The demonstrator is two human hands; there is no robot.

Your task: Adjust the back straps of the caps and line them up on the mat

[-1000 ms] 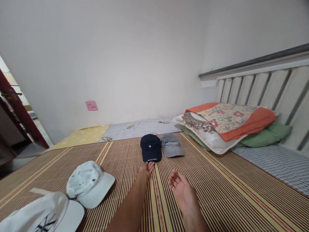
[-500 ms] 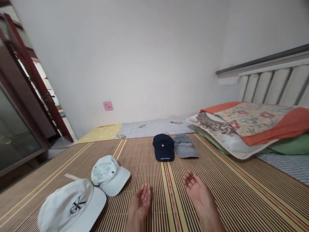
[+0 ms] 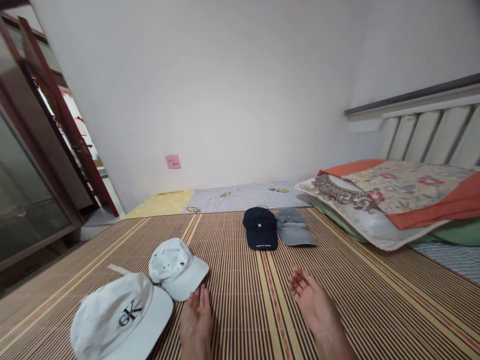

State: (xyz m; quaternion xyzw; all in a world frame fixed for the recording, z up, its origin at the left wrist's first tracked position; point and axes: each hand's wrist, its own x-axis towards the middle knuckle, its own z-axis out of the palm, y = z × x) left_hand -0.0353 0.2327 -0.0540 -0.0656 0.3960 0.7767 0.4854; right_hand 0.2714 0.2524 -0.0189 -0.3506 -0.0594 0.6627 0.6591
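Observation:
My left hand (image 3: 197, 315) is open, palm up, with its fingertips at the brim of a small white cap (image 3: 172, 265); whether they touch it I cannot tell. Left of that hand lies a larger white cap (image 3: 120, 315) with dark letters on its front, its strap sticking out behind. My right hand (image 3: 313, 305) is also open, palm turned inward and fingers slightly curled, holding nothing. Farther off, beyond both hands, a navy cap (image 3: 260, 229) and a grey cap (image 3: 295, 227) sit side by side, touching.
A striped bamboo mat (image 3: 232, 280) covers the bed. At the right are stacked pillows (image 3: 375, 220) under an orange floral cloth (image 3: 420, 187), near a radiator (image 3: 423, 135). A pink note (image 3: 173, 161) is on the wall (image 3: 225, 90). A door (image 3: 71, 125) stands at the left.
My left hand has moved left, up to the small white cap's brim. The right hand keeps nearly the same place and pose. The whole view has shifted slightly.

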